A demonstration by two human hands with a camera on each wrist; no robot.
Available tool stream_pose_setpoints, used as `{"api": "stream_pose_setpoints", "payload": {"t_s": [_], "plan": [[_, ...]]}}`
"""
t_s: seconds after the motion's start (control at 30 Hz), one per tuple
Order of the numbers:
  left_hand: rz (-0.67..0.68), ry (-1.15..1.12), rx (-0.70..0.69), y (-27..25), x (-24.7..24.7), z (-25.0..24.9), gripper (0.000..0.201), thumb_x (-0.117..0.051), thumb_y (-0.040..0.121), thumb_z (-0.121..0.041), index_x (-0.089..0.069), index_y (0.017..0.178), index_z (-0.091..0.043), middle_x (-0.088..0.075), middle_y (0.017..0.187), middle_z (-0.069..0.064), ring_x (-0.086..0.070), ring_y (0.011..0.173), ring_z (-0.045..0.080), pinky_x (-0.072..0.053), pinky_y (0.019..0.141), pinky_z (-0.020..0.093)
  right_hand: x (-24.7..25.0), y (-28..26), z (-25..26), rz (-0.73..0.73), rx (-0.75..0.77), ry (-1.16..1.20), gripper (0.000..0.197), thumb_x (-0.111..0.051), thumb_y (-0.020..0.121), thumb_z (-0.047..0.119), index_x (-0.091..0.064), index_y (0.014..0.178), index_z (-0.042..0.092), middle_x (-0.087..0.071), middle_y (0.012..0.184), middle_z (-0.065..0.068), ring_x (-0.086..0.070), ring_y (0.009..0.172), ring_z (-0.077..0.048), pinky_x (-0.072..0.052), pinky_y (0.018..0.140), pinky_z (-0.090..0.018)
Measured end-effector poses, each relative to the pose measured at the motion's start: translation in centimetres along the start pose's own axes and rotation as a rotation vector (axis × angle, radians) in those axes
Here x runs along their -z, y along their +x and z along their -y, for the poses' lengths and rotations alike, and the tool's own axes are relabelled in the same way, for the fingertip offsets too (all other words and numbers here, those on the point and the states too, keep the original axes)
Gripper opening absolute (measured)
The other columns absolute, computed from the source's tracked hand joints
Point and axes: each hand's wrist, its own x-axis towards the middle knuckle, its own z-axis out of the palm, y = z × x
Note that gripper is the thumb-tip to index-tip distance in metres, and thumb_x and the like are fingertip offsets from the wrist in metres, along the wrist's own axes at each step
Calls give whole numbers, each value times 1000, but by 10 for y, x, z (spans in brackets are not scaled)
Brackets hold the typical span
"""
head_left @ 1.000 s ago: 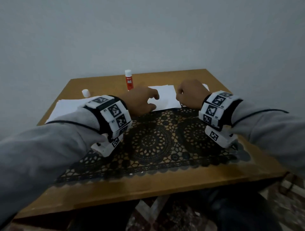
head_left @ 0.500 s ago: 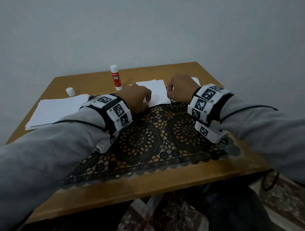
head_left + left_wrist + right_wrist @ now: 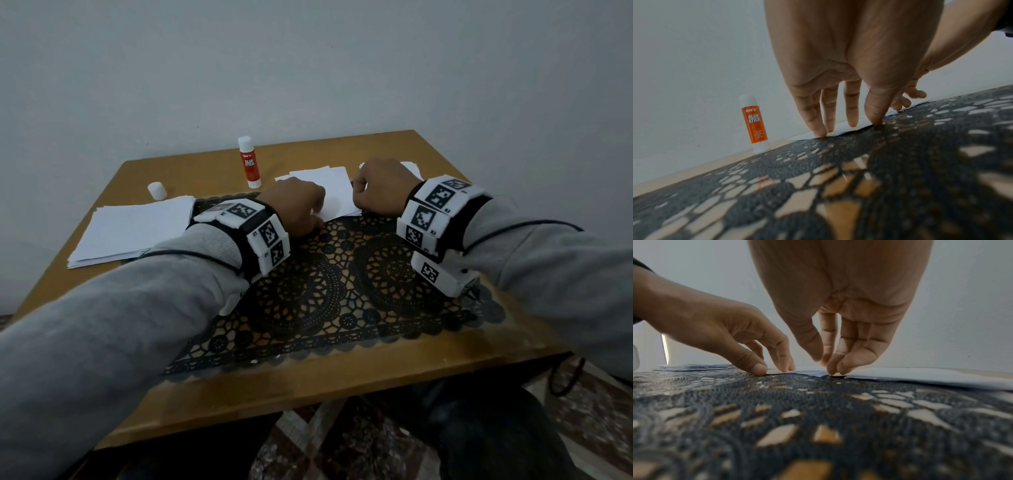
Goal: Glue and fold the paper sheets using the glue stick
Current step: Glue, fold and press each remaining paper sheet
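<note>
A white paper sheet (image 3: 330, 192) lies at the far edge of the black lace mat (image 3: 342, 291). My left hand (image 3: 313, 219) holds the sheet's near left edge, fingertips on top and thumb at the edge, as the left wrist view shows (image 3: 849, 128). My right hand (image 3: 358, 202) pinches the near right edge with thumb and fingers bunched (image 3: 828, 368), and the paper (image 3: 809, 372) is raised a little there. The red and white glue stick (image 3: 249, 162) stands upright and uncapped behind my left hand, untouched.
The glue stick's white cap (image 3: 157, 190) sits at the back left. A stack of white sheets (image 3: 133, 226) lies left of the mat, and more paper (image 3: 412, 168) lies behind my right hand. The wooden table (image 3: 342, 377) ends close to my body; a wall stands behind.
My left hand's fingers have drawn back from the middle of the sheet to its near edge. The right hand stays at the right edge. The head view has shifted.
</note>
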Motion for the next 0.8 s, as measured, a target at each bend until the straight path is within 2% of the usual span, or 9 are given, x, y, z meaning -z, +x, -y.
{"api": "stream_pose_setpoints", "payload": {"t_s": [0.07, 0.13, 0.17, 0.27, 0.33, 0.47, 0.6, 0.67, 0.8], "plan": [[1, -8, 1, 1, -1, 1, 29, -60, 91, -35, -57, 113, -16, -60, 117, 7, -53, 108, 23, -40, 83, 29, 0, 1, -1, 5, -2, -3, 18, -52, 84, 4, -67, 78, -2, -70, 106, -16, -65, 87, -29, -53, 75, -34], [6, -9, 1, 2, -1, 2, 30, -60, 91, -34, -57, 114, -16, -59, 117, 7, -53, 108, 23, -40, 82, 29, 0, 1, -1, 7, 1, -4, 16, -53, 84, 4, -66, 75, 2, -70, 106, -15, -63, 80, -26, -51, 72, -31], [7, -9, 0, 2, -1, 1, 30, -60, 91, -34, -57, 115, -16, -59, 117, 7, -53, 108, 24, -40, 83, 29, 0, 1, -1, 6, 5, -4, 16, -53, 85, 5, -64, 72, 5, -70, 106, -15, -63, 82, -25, -52, 74, -31], [10, -12, 2, 2, -1, 2, 30, -60, 92, -33, -56, 116, -15, -59, 118, 7, -53, 109, 24, -40, 85, 30, 0, 0, -1, 0, 11, 5, 17, -54, 85, 6, -61, 69, 8, -68, 114, -16, -63, 105, -29, -53, 86, -36], [14, -16, 5, 3, -2, 4, 31, -60, 91, -35, -56, 116, -16, -58, 119, 7, -52, 109, 23, -42, 88, 31, 0, 1, -2, 0, 11, 4, 15, -54, 84, 5, -63, 72, 7, -68, 114, -17, -62, 109, -29, -53, 88, -39], [20, -16, 10, 3, -2, 5, 33, -61, 90, -36, -55, 117, -18, -58, 121, 7, -53, 110, 23, -45, 91, 34, 0, 1, -1, 0, 8, 10, 15, -54, 85, 6, -62, 72, 7, -69, 111, -15, -63, 106, -28, -53, 88, -38], [-43, 30, -1, 1, -1, 2, 28, -57, 92, -28, -56, 117, -15, -60, 116, 9, -55, 108, 25, -48, 88, 35, 0, 1, -1, -16, -7, 18, 14, -54, 85, 6, -64, 75, 5, -69, 109, -14, -65, 98, -28, -51, 75, -30], [-67, 50, 4, 1, -1, 1, 26, -55, 92, -24, -57, 116, -15, -62, 113, 9, -55, 107, 26, -48, 86, 35, 0, 2, -1, -24, -21, 18, 15, -54, 86, 7, -67, 82, 2, -69, 107, -14, -64, 96, -28, -52, 75, -32], [-36, 77, -15, 0, -1, -2, 40, -58, 90, -42, -56, 120, -16, -61, 115, 7, -54, 109, 26, -46, 89, 36, 0, 4, -3, -34, -61, 23, 18, -51, 85, 5, -68, 88, 0, -69, 97, -15, -64, 89, -29, -50, 72, -33]]}}
